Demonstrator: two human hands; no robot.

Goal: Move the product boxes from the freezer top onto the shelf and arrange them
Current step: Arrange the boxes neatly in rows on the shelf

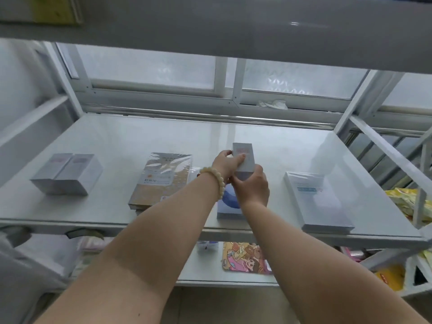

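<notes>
The left hand [224,163] and the right hand [253,187] together clasp a small white cardboard box with a pink label [244,157], upright over the middle of the white metal shelf [117,141]. On the shelf lie a blue-and-white box [228,210] under the wrists, a gold-and-silver flat box [161,178], a white flat box [318,202] and a pair of white boxes [66,174]. The freezer top is out of view, so the remainder cannot be judged.

The left hand [225,163] and right hand [253,188] are bare, 1 cream round-bead bracelet [214,177] on the left wrist.
</notes>
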